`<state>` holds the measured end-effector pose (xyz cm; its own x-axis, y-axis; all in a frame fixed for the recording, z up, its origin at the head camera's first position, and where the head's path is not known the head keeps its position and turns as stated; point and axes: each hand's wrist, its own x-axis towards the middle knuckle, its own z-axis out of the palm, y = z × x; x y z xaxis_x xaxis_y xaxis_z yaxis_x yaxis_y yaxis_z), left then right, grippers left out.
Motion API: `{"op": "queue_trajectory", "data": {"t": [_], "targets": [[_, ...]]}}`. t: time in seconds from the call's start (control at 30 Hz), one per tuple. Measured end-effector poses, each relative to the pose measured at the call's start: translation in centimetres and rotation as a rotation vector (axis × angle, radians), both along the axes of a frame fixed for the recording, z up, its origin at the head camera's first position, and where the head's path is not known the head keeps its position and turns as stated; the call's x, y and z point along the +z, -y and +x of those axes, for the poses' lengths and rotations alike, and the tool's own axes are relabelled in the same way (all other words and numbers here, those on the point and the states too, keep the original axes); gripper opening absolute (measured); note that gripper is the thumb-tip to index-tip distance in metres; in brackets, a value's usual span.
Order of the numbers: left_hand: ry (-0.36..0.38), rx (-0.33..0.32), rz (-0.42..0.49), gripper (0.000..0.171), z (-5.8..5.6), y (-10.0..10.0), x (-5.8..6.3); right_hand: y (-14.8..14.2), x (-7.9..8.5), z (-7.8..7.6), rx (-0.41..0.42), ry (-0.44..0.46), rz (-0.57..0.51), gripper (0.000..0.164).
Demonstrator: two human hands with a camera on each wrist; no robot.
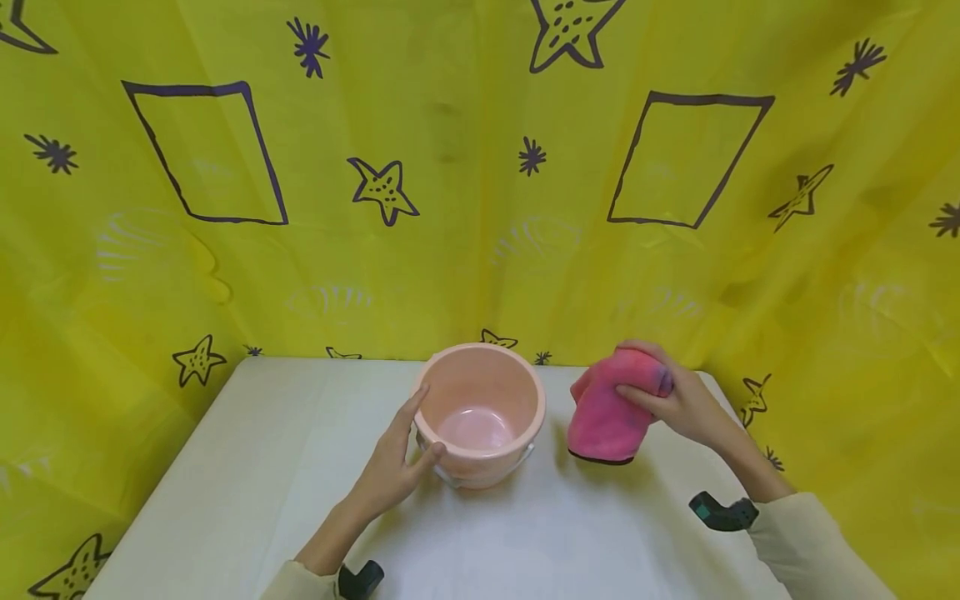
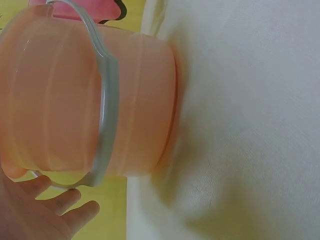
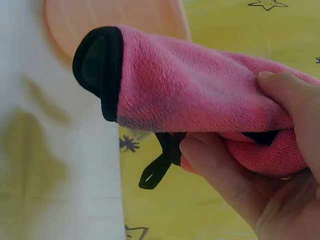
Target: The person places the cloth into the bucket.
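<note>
A pale peach bucket [image 1: 480, 467] stands upright on the white table, its grey-white handle [image 2: 109, 100] lowered against the side. My left hand [image 1: 390, 471] rests against the bucket's left side, thumb and index finger spread at the rim. Three of its fingers [image 2: 62, 202] look straight in the left wrist view; the thumb is hidden there. To the right of the bucket, my right hand [image 1: 671, 400] grips a folded pink cloth [image 1: 611, 412] above the table. The cloth has black edging and a black hanging loop [image 3: 157, 170].
The white table [image 1: 300, 417] reaches back to a yellow curtain [image 1: 450, 267] printed with stars and squares. The curtain also rises at both sides. A dark device [image 1: 723, 511] is worn at the right wrist, another [image 1: 362, 579] at the left.
</note>
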<state>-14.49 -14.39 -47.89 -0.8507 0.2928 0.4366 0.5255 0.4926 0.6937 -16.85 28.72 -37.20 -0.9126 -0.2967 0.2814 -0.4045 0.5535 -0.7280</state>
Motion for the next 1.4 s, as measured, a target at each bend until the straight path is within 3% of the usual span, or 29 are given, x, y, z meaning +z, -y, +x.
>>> {"op": "queue_trajectory", "data": {"t": [0.13,0.4,0.63,0.9,1.13,1.4], "targets": [[-0.011,-0.003,0.001,0.081,-0.1,0.1,-0.1,0.1,1.1,0.0,-0.004,0.041,-0.034,0.060],[0.006,-0.020,0.063,0.081,-0.1,0.0,-0.3,0.4,4.4,-1.0,0.081,0.015,-0.075,0.063],[0.067,-0.041,0.158,0.080,-0.1,-0.2,-0.8,1.4,8.1,-2.3,0.133,-0.043,-0.043,0.064],[0.097,-0.027,0.224,0.077,-0.2,-0.4,-1.2,3.9,11.6,-3.5,0.151,-0.014,0.019,0.066],[0.111,-0.021,0.237,0.075,-0.3,-0.3,-1.7,7.1,12.8,-5.0,0.189,0.009,0.038,0.065],[0.102,-0.014,0.239,0.075,-0.2,-0.4,-1.7,10.9,12.0,-6.9,0.294,0.038,0.021,0.062]]}}
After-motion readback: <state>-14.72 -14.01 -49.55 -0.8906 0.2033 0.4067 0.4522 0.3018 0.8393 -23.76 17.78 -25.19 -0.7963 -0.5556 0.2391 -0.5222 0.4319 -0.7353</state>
